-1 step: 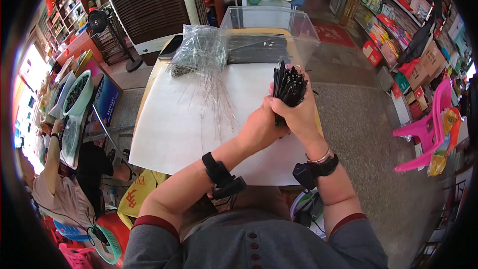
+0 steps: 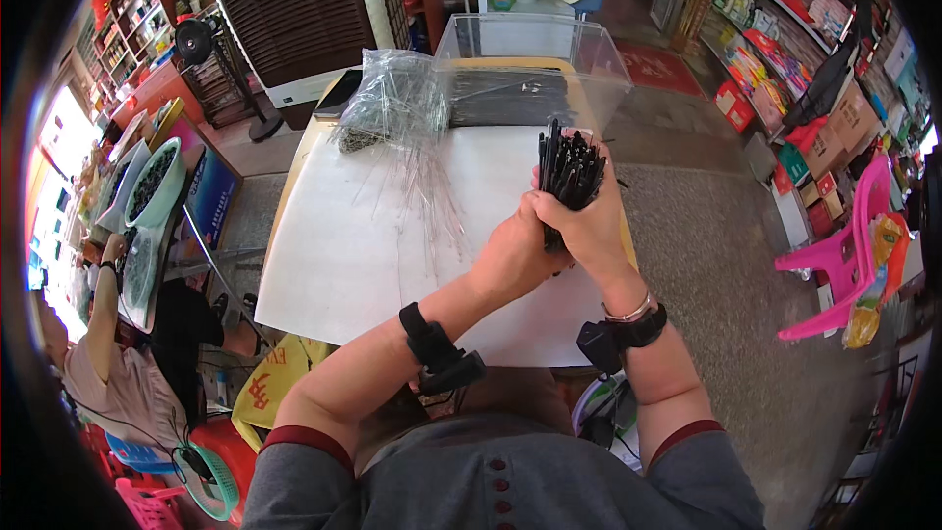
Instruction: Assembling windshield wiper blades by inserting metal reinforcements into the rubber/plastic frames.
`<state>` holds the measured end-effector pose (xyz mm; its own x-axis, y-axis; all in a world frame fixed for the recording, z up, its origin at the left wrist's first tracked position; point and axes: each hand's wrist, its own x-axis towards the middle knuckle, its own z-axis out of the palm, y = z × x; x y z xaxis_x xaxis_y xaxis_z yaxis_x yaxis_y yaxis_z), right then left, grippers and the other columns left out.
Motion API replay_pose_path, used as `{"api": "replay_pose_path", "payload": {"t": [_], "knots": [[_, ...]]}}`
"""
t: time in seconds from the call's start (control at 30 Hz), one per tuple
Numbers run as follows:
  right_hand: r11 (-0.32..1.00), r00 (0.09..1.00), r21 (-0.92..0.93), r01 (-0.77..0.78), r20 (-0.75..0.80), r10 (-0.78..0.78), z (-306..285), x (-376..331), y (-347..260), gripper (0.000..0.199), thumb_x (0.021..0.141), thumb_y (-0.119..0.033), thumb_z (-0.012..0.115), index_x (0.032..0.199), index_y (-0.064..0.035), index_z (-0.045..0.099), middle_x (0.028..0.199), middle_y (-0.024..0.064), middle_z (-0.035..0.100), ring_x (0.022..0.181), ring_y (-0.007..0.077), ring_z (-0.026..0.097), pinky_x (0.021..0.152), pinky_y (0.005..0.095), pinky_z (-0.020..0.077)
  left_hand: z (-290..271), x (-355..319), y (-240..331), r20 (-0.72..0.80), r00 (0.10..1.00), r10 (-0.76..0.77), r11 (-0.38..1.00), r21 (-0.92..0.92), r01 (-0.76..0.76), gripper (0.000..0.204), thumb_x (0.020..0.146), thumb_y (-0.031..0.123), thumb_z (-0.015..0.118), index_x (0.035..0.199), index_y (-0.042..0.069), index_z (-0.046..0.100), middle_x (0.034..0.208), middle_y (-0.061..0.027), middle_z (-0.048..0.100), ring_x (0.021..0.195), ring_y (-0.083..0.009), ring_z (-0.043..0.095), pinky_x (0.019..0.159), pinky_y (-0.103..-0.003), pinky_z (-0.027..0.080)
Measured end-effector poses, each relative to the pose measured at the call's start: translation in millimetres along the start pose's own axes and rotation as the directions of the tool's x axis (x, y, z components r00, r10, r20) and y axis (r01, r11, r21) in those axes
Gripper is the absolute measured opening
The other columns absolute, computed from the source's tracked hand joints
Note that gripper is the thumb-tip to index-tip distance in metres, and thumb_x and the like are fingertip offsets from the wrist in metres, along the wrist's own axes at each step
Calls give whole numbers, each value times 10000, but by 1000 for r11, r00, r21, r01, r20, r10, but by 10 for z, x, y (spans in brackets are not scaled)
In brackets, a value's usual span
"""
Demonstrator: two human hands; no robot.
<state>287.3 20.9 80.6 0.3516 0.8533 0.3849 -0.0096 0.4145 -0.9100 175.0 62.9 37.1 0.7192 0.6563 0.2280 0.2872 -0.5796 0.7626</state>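
Far left: co-worker in a light top [image 2: 132,383], one arm up at a side table. Light-green basin [image 2: 155,185] there, full of small dark pieces. Black fan [image 2: 193,42] behind, then a big air cooler [image 2: 285,15].

Main table, left side: clear plastic bag [image 2: 400,79] near the far edge, thin strands [image 2: 424,191] fanning out from it toward the near side, over a white sheet [image 2: 329,270]. Clear bin [image 2: 601,69] at the far end, right of the bag; black material shows through its front wall.

Left hand [image 2: 515,247]: fingers closed around the lower part of a bundle of black sticks [image 2: 572,172], thumb side against the other hand. Bundle is roughly upright, tips up, at the right part of the sheet. Lower end mostly hidden by the hands; can't tell if it touches down. Right hand [image 2: 592,226]: wrapped around the bundle's right side, thumb across the front. Straps on both wrists.

Far right: pink plastic chair [image 2: 846,250] on the floor, stocked shelves [image 2: 775,5] behind.
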Motion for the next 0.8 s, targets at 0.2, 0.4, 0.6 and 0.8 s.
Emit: {"api": "replay_pose_path", "payload": {"t": [0.2, 0.4, 0.6, 0.8], "knots": [[972, 984, 170, -161, -46, 171, -93, -14, -43, 361, 697, -1, 704, 1025, -11, 554, 855, 46, 626, 750, 111, 611, 690, 260, 518, -115, -182, 298, 3, 995, -95, 996, 0, 95, 917, 712, 250, 774, 1346, -86, 203, 977, -279, 601, 882, -416, 614, 758, -417, 497], [922, 986, 369, -119, -64, 153, -101, 82, -143, 173, 746, -34, 643, 907, 2, 590, 837, 80, 629, 717, 162, 632, 633, 284, 540, -306, -298, 380, -44, 997, -57, 988, -146, 50, 968, 733, 290, 783, 1385, -78, 170, 1180, -288, 536, 1001, -335, 616, 849, -397, 482], [971, 994, 236, -21, -98, 46, -196, 508, -596, 190, 741, -73, 628, 906, 16, 607, 768, 96, 632, 673, 166, 624, 597, 281, 535, -789, -671, 138, -154, 988, 4, 973, -228, -40, 656, 811, 154, 721, 1329, -54, 376, 1260, -202, 530, 1218, -258, 493, 1030, -378, 377], [925, 940, -168, 340, 98, -328, -31, 1630, -970, 369, 710, -87, 707, 1038, -4, 562, 890, 65, 630, 805, 140, 609, 750, 286, 501, -1304, -1189, -268, -280, 933, -227, 897, -434, 88, 452, 838, 44, 662, 1244, -23, 473, 1119, -104, 588, 1055, -174, 561, 922, -317, 451]]}}
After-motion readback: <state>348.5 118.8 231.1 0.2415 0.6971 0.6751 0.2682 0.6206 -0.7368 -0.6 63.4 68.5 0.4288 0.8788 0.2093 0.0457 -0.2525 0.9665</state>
